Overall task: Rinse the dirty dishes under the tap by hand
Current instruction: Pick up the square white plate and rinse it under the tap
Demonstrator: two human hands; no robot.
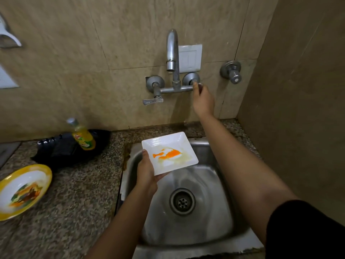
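Head view: left hand (pixel 146 172) holds a dirty white plate (pixel 168 143) over the sink (pixel 214 184), thumb on top, fingers curled under it. Right hand (pixel 203 99) is up at the tap (pixel 172 47), fingers closed round its right handle (pixel 199 84). A dirty bowl (pixel 46 171) sits on the counter (pixel 84 202).

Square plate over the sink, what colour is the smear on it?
Orange, with a paler yellowish ring, on the white square plate; head view.

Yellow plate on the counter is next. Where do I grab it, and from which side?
Pinch the yellow plate by its rim at the edge nearest the sink, coming from the right. The rim appears to flare up off the counter, so fingers likely fit beneath, thumb on top, clear of the food in its middle.
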